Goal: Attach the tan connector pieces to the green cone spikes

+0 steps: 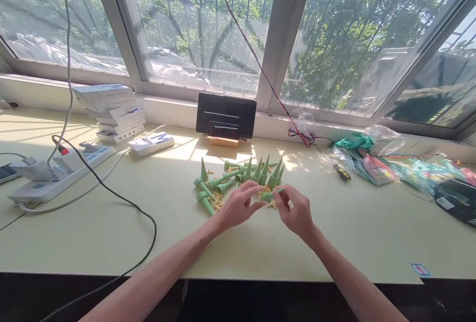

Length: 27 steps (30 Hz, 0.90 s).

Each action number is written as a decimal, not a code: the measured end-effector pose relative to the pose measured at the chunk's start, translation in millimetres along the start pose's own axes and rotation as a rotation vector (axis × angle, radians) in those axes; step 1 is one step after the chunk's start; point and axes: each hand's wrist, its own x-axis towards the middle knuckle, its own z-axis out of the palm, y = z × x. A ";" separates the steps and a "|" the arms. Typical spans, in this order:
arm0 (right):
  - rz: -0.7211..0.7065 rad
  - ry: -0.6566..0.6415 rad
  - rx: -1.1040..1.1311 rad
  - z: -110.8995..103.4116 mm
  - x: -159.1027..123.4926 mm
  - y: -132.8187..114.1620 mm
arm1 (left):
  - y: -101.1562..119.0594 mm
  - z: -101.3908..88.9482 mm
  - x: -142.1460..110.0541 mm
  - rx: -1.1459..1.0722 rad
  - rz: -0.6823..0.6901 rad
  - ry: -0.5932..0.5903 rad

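A green cone-shaped spike lies sideways between my hands, just above the table. My right hand pinches it near the narrow end. At its wide end, the thumb and index finger of my left hand close around it, beside a bit of yellow that is too small to make out. More green spikes lie or stand point up right behind my hands. Small tan-yellow T-shaped pieces are scattered among them, partly hidden by my left hand.
A tablet and a phone lean in a wooden stand at the back. White boxes, a power strip and a black cable occupy the left. A screwdriver, bagged parts and a black pouch lie right.
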 end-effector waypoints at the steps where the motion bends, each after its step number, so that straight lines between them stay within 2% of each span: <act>1: 0.022 0.059 -0.031 -6.1 2.8 6.2 | 0.8 0.2 0.2 0.013 0.000 0.030; 3: 0.082 0.174 -0.102 -16.7 10.7 23.9 | 1.7 0.8 0.4 0.034 -0.007 0.082; 5: 0.158 0.229 -0.168 -23.5 20.7 46.6 | 1.6 2.0 0.2 0.047 -0.016 0.105; 8: 0.267 0.203 -0.209 -24.3 34.7 81.7 | -0.4 4.6 -1.4 0.072 -0.015 0.065; 13: 0.307 0.119 -0.262 -5.8 37.6 119.1 | -4.3 6.8 -3.7 0.075 0.010 -0.005; 17: 0.295 0.007 -0.238 8.7 26.0 128.2 | -2.4 4.5 -2.6 0.022 0.039 -0.010; 23: 0.359 -0.004 -0.147 10.7 19.1 127.1 | 4.1 3.4 -4.1 0.067 0.034 -0.101; 27: 0.384 -0.011 -0.096 8.9 18.4 120.9 | 4.6 4.6 -5.9 0.100 0.007 -0.110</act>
